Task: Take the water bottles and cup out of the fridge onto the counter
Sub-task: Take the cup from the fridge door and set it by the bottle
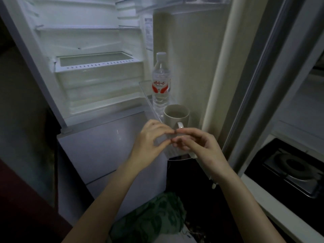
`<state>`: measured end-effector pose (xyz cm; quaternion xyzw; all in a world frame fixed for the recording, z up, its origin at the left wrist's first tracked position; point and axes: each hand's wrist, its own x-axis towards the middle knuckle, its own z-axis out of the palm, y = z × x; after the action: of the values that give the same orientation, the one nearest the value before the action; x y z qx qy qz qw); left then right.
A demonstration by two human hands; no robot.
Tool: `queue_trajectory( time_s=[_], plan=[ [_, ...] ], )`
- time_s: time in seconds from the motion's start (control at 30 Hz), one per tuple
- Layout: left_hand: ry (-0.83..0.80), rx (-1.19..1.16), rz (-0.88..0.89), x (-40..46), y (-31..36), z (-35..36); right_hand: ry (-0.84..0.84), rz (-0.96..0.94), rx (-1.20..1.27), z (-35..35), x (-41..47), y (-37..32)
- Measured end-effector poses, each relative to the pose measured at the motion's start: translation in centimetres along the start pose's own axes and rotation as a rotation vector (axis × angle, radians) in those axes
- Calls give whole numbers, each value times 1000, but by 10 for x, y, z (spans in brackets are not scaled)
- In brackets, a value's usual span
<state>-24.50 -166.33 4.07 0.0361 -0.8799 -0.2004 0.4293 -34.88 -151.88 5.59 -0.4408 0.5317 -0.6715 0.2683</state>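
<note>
On the fridge door shelf (pixel 145 92) one bottle (pixel 161 81) and the cup (pixel 176 116) still wait, your left hand (pixel 152 137) and right hand (pixel 194 142) meet fingertip to fingertip before them, seemingly holding nothing, so both remain to move to the counter (pixel 263 195).

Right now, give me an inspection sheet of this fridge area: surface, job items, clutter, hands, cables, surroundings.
Surface: white counter at right, only partly in view.
Job's things: clear plastic water bottle with red-and-white label upright in the fridge door shelf; beige ceramic mug beside it, handle toward the camera. Neither is on the counter yet.
Clutter: green patterned cloth low, in front of the fridge.
Hands: left hand and right hand meet fingertip to fingertip before the mug; whether they hold anything cannot be told.
Cables: nothing seen.
Surroundings: bare fridge shelves, clear drawer, black gas stove at right.
</note>
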Motion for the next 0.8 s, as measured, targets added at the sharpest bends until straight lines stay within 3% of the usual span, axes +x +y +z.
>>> queue_trajectory(
  time_s=[0.53, 0.8],
  plan=[
    [-20, 4, 12, 43, 43, 80, 257, -28, -94, -70, -21, -12],
    [22, -24, 28, 67, 57, 125, 305, -30, -146, -110, -20, -16]
  ],
)
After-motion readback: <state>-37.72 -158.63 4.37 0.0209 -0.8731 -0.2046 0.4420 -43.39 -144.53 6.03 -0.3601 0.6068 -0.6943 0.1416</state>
